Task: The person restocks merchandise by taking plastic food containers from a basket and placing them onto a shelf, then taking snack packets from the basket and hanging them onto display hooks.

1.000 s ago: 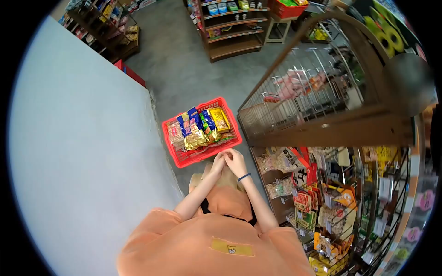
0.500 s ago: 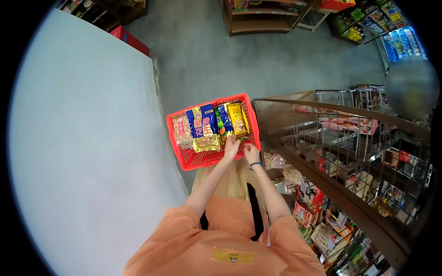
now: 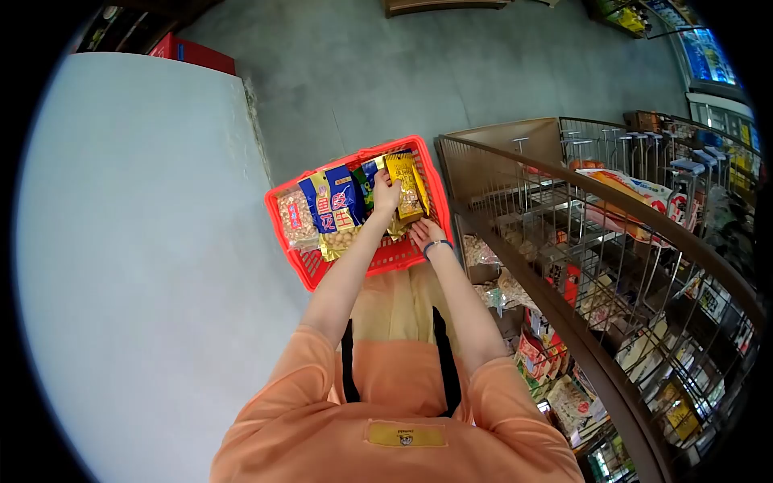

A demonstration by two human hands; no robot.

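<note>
A red plastic basket (image 3: 354,154) holds several snack bags. At its left end lies a clear bag of nuts (image 3: 296,219), beside a blue and gold bag (image 3: 332,197). My left hand (image 3: 386,193) is on the left edge of a yellow bag (image 3: 408,183) at the right end, its fingers bent on the bag. At the lower right corner of the basket, my right hand (image 3: 426,233) touches the bottom of the yellow bag with its fingers apart. A dark band (image 3: 436,245) circles my right wrist.
A pale wall (image 3: 153,241) stands on the left, with a red box (image 3: 193,55) behind its far end. Along the right runs a brown-framed wire rack (image 3: 564,322) with packaged goods. Grey floor (image 3: 362,72) stretches beyond the basket.
My hands have come apart and moved forward into the basket, the left now on the yellow bag. The view has tilted down, and the shelves ahead have slipped toward the top edge.
</note>
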